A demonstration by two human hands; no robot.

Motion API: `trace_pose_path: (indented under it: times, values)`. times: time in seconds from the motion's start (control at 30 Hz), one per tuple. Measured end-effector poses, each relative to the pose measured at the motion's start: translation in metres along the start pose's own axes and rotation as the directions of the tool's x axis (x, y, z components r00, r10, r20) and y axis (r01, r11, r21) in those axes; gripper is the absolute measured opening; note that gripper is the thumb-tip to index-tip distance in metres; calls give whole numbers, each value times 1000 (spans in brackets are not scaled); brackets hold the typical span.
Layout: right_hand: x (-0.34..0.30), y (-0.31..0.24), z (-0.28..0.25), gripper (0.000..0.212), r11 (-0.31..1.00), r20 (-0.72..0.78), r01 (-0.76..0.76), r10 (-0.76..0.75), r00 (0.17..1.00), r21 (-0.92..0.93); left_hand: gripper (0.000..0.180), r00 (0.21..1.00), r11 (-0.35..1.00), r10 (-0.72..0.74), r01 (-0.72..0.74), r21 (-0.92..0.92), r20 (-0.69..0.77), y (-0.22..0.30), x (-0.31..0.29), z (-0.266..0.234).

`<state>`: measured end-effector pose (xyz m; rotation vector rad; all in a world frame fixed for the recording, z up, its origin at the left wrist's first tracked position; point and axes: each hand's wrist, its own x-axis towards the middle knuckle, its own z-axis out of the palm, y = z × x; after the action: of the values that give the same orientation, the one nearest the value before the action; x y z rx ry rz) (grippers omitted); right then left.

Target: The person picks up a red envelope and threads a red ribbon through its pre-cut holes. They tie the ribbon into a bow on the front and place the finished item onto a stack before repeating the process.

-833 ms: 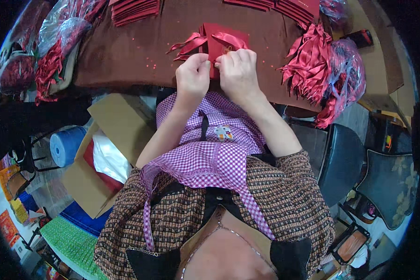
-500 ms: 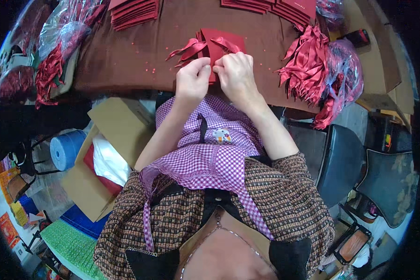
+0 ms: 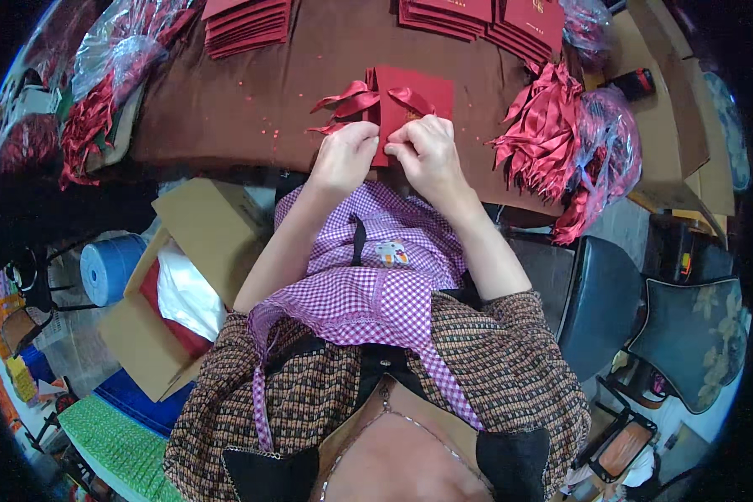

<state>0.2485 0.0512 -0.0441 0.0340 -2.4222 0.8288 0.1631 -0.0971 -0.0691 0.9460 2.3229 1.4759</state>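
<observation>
Meeting low on a flat, dark-red paper packet with gold marks (image 3: 435, 90), the bare left hand (image 3: 343, 155) and bare right hand (image 3: 429, 151) stay close together, probably for fine control. Fingers and thumbs are drawn in narrowly; I cannot tell whether their tips close on the paper, a ribbon or nothing. The packet lies at twelve o'clock from them, by the near edge of the brown cloth-covered table (image 3: 201, 117), seemingly for easy reach. Its glossy red satin ribbon tails (image 3: 351, 102) spread toward eleven, perhaps out of the fingers' way. A loose bunch of shiny red ribbons (image 3: 537, 125) lies at three, spilling beside clear plastic wrapping (image 3: 615, 142), likely handy for the right side. Neat stacks of red paper packets at half past ten (image 3: 247, 25) and one (image 3: 523, 25) leave working room between.
</observation>
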Motion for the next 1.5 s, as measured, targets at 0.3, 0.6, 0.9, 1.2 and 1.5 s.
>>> trace_pose_path:
  times: [0.3, 0.6, 0.9, 1.2, 1.5]
  values:
    - [53, -16, -41, 17, 844, 428, 498, -382, 819, -201, 16, 971, 969, 233, -236, 67, 44, 20, -3, -5]
    - [45, 21, -19, 4, 900, 517, 435, -367, 773, -12, 7, 992, 988, -122, 120, -94, -20, -12, -11, -2]
    - [27, 44, -8, 6, 934, 401, 359, -330, 854, 5, 16, 931, 984, -50, 108, 144, -361, -47, 0, -33]
    - [35, 72, -5, 15, 988, 244, -20, -18, 970, 153, 32, 908, 901, 351, -262, 346, -227, -4, -26, 5]
    - [50, 57, -22, 30, 930, 601, -137, 328, 729, -341, 35, 960, 907, 248, -183, 380, -129, -7, -34, 15]
